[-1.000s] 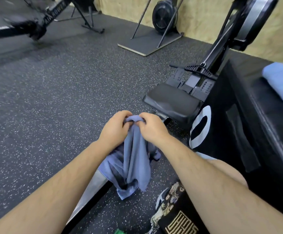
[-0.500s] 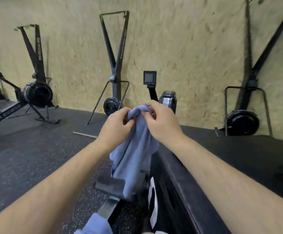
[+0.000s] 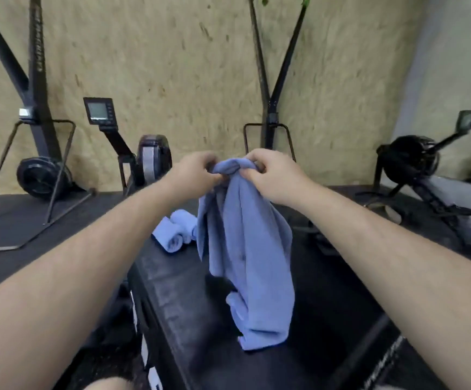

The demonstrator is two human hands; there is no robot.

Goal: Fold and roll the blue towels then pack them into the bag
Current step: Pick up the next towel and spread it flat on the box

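A blue towel hangs bunched from both hands above a black padded box. My left hand pinches its top edge on the left, and my right hand pinches the same edge on the right, the two hands close together. The towel's lower end dangles near the box top. Behind it, two rolled blue towels lie on the far left part of the box. No bag is in view.
A rowing machine with a monitor stands behind the box on the left. Upright ski machines line the chipboard wall. Another rower sits at the right. Dark rubber floor lies to the left.
I have lifted the towel from near the floor up over the black box. The view has swung up and to the right, and the rolled towels have come into sight.
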